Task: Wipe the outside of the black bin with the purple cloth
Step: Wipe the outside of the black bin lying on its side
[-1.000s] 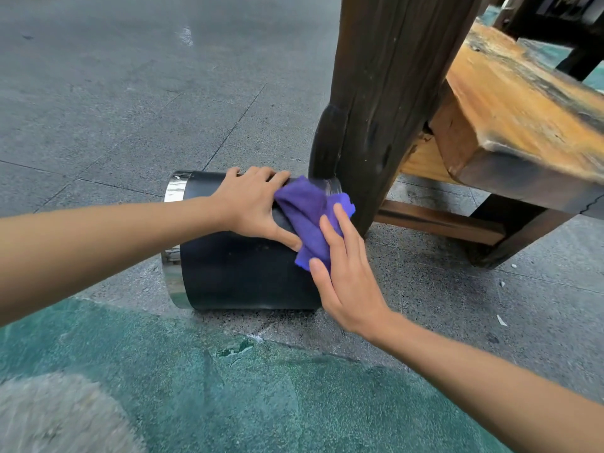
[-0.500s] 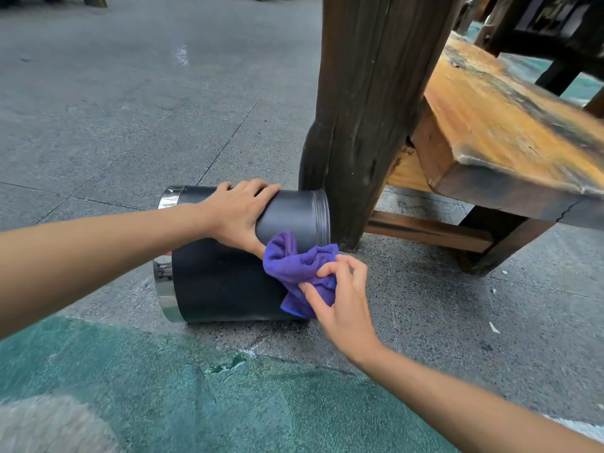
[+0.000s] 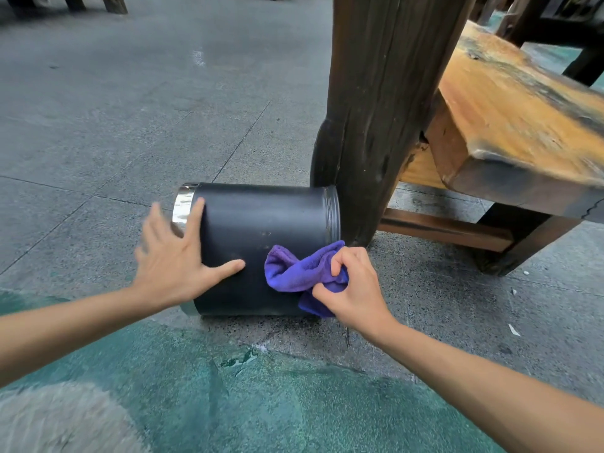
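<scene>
Left hand [image 3: 173, 259] slid from bin top to its chrome-rim end, grip spread flat; right hand [image 3: 354, 289] pinches purple cloth [image 3: 294, 269] low on black bin [image 3: 261, 230], frame centre, base against wooden post [image 3: 376, 109], open floor [image 3: 114, 109] left.

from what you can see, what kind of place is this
Probably an outdoor or semi-open paved seating area: grey stone paving slabs, a rough wooden bench on a thick timber post, and more bench legs far back.

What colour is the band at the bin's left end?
Shiny silver metal band, on the black bin; head view.
</scene>
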